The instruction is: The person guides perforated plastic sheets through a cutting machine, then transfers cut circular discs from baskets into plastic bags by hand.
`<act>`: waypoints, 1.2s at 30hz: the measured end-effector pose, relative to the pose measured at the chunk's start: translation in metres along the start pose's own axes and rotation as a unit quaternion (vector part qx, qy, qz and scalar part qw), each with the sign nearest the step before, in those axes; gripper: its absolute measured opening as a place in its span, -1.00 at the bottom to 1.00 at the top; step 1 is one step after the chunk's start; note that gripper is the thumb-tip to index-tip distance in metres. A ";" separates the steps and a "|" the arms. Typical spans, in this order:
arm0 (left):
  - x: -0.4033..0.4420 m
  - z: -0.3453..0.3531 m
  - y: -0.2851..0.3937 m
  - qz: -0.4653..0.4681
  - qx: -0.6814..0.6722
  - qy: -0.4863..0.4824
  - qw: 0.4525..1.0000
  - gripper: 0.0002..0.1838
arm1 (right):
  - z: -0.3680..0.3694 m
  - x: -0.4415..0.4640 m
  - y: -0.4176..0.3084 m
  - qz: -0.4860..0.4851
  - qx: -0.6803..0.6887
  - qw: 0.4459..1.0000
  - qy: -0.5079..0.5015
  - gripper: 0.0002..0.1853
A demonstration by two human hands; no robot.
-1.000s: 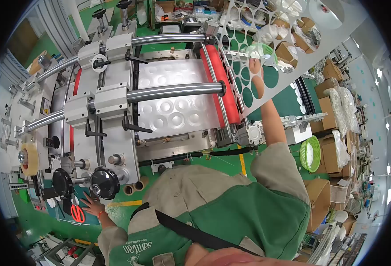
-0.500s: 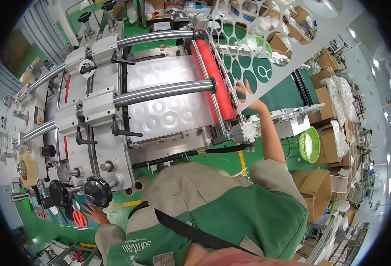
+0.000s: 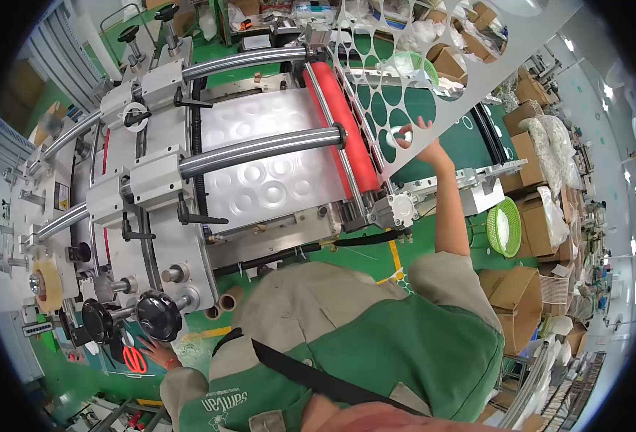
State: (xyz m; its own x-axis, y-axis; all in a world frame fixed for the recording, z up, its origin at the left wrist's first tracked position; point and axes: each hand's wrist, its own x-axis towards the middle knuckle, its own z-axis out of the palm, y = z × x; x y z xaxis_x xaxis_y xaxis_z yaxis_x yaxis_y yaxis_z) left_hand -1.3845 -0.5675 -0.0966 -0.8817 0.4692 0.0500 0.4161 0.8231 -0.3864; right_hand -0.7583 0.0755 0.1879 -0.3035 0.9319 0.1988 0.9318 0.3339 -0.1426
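Note:
My right hand reaches over the green conveyor belt at the machine's outlet. Its fingers are apart, beside the lower edge of a white sheet with cut-out holes. A white ring shows at the fingertips through the holes; whether they touch it I cannot tell. On the left, my left hand is spread with nothing in it, near red-handled scissors and below a black hand knob.
A red roller and steel bars span the machine over a silver sheet with round impressions. A green basket and cardboard boxes stand to the right.
My right hand has shifted right and a little up, and its fingers have moved away from the roller. Rings on the belt appear farther right. My left hand stays near the scissors.

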 end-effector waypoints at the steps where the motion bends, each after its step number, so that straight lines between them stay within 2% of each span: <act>1: 0.001 0.000 -0.001 0.018 0.014 0.028 0.999 -0.32 | -0.006 -0.001 0.001 0.023 0.003 1.000 0.018 -0.69; 3: 0.000 0.000 -0.006 0.023 -0.028 0.016 0.999 -0.32 | -0.026 -0.006 -0.003 -0.022 0.094 0.992 0.085 -0.73; 4: 0.001 0.003 -0.007 0.028 -0.021 0.040 0.999 -0.33 | -0.036 -0.014 -0.011 -0.044 0.140 0.972 0.181 -0.76; 6: -0.003 0.008 -0.001 0.024 -0.019 0.076 0.997 -0.34 | -0.063 -0.039 -0.043 0.024 0.273 0.936 0.222 -0.75; 7: -0.003 0.010 0.003 0.017 -0.017 0.111 0.994 -0.34 | -0.073 -0.051 -0.062 0.038 0.329 0.904 0.269 -0.81; 8: 0.004 0.023 0.000 -0.001 0.058 0.098 0.994 -0.29 | -0.077 -0.065 -0.080 0.028 0.413 0.861 0.295 -0.82; 9: 0.009 0.035 -0.001 -0.016 0.001 0.118 0.993 -0.24 | -0.079 -0.078 -0.096 0.015 0.494 0.810 0.316 -0.83; 10: 0.008 0.039 -0.001 -0.032 -0.055 0.138 0.988 -0.19 | -0.081 -0.089 -0.113 -0.012 0.480 0.816 0.322 -0.83; 11: 0.006 0.032 -0.003 -0.012 -0.059 0.109 0.992 -0.13 | -0.081 -0.100 -0.125 -0.040 0.466 0.821 0.328 -0.83; 12: 0.005 0.029 -0.007 0.007 -0.064 0.079 0.995 -0.06 | -0.081 -0.106 -0.128 -0.086 0.410 0.856 0.301 -0.73; 14: 0.015 0.018 -0.002 -0.010 -0.063 0.073 0.995 -0.06 | -0.086 -0.108 -0.141 -0.102 0.414 0.855 0.295 -0.64; 15: 0.013 0.013 0.000 -0.020 -0.061 0.068 0.996 -0.05 | -0.086 -0.109 -0.139 -0.088 0.433 0.851 0.282 -0.55; 18: 0.046 0.004 0.032 -0.041 -0.055 0.056 0.996 -0.05 | -0.072 -0.111 -0.145 -0.046 0.473 0.833 0.284 -0.49; 21: 0.046 0.010 0.038 -0.065 -0.058 0.048 0.995 -0.05 | -0.058 -0.113 -0.140 -0.094 0.393 0.864 0.302 -0.50; 24: 0.049 -0.002 0.023 -0.084 -0.052 0.040 0.994 -0.04 | -0.068 -0.112 -0.146 -0.077 0.382 0.868 0.308 -0.53; 27: 0.047 -0.007 0.021 -0.106 -0.054 0.033 0.992 -0.04 | -0.074 -0.109 -0.150 -0.049 0.419 0.852 0.311 -0.60; 31: 0.023 -0.021 0.066 -0.141 -0.059 0.017 0.988 -0.03 | -0.060 -0.112 -0.148 -0.019 0.433 0.847 0.308 -0.64; 36: 0.032 -0.029 0.045 -0.185 -0.057 0.002 0.981 -0.02 | -0.071 -0.108 -0.147 -0.002 0.475 0.833 0.284 -0.66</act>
State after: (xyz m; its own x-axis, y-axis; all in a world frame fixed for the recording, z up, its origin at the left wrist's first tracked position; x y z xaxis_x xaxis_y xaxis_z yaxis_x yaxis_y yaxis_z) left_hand -1.3879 -0.5064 -0.0858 -0.9763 0.1322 0.1715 0.0896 0.9677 -0.2357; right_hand -0.8484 -0.0843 0.2562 0.0882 0.8037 0.5884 0.2701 0.5493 -0.7908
